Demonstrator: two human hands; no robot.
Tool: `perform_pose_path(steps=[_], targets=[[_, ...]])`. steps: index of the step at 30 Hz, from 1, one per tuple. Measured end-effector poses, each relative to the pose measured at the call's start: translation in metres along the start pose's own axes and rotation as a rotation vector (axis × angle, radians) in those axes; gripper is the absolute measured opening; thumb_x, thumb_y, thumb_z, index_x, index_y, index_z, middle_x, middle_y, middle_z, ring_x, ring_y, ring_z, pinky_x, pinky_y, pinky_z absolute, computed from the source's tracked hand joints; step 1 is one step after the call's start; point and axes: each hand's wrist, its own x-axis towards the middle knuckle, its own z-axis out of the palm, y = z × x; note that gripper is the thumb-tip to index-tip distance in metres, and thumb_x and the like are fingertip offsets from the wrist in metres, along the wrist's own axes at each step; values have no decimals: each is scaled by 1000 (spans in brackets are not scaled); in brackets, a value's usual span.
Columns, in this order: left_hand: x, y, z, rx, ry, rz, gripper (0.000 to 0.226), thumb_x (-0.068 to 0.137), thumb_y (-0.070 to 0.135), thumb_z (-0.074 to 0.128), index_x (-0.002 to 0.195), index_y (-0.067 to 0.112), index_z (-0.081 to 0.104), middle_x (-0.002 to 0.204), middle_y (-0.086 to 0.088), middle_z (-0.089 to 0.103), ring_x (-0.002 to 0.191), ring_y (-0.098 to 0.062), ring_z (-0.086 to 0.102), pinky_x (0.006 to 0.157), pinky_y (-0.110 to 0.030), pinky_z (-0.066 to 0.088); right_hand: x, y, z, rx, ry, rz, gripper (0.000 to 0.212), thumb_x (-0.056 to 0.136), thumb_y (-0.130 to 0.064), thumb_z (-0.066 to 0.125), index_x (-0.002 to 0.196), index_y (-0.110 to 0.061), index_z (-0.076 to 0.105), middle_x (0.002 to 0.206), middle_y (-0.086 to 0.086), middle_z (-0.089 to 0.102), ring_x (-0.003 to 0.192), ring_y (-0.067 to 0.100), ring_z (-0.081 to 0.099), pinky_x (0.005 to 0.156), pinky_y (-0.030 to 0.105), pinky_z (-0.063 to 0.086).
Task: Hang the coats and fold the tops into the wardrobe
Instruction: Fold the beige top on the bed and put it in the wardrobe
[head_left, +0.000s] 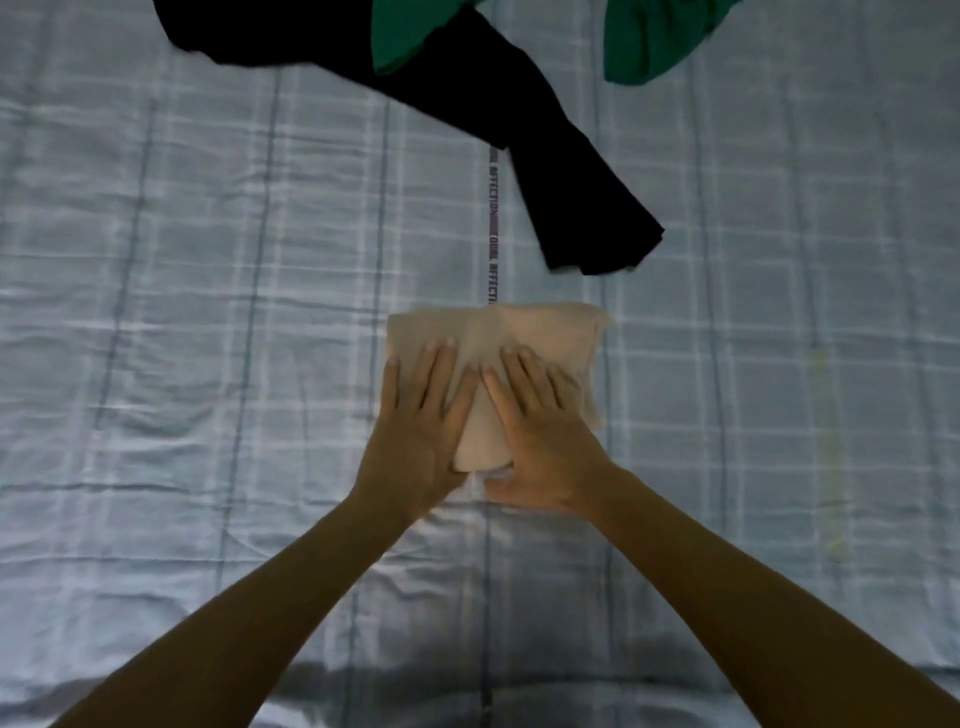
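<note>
A beige top (540, 335), folded into a small rectangle, lies on the bed in the middle of the view. My left hand (423, 421) lies flat on its left half with the fingers straight. My right hand (545, 431) presses flat on its right half, fingers spread. Farther back a black garment (566, 171) stretches one long sleeve toward the folded top. A green garment (660, 36) lies partly on the black one at the top edge.
The bed is covered by a pale blue checked sheet (208, 312) with a printed stripe (492, 228) running down its middle. The sheet's near edge shows along the bottom of the view.
</note>
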Motion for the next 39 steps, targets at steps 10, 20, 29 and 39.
perform_pose_path(steps=[10,20,29,39], targets=[[16,-12,15,-15,15,88,73,87,49,45,142,5,26,142,-37,31,134,-51,28,102,-66,31,25,22,13,-22,194,-92,101,65,-53,74,144,-14,24,148,20,34,140,35,27,111,60,22],[31,-8,-35,-51,40,-11,85,43,10,88,117,4,45,111,-25,61,100,-40,61,85,-50,52,25,8,-30,21,329,-25,78,47,-15,87,119,-10,59,112,16,66,95,34,66,80,47,54],[-75,-21,-159,73,320,-167,99,46,-6,74,134,14,35,112,-27,60,98,-43,61,77,-51,54,-9,-101,-130,-78,542,-154,73,50,-16,87,118,-8,61,116,12,66,101,33,65,85,51,53],[-314,-23,-349,323,601,-381,83,43,-4,77,119,5,45,124,-25,58,114,-46,55,87,-62,46,-110,-336,-277,-164,765,-456,67,53,-12,82,117,-12,60,109,8,68,95,28,66,79,44,54]])
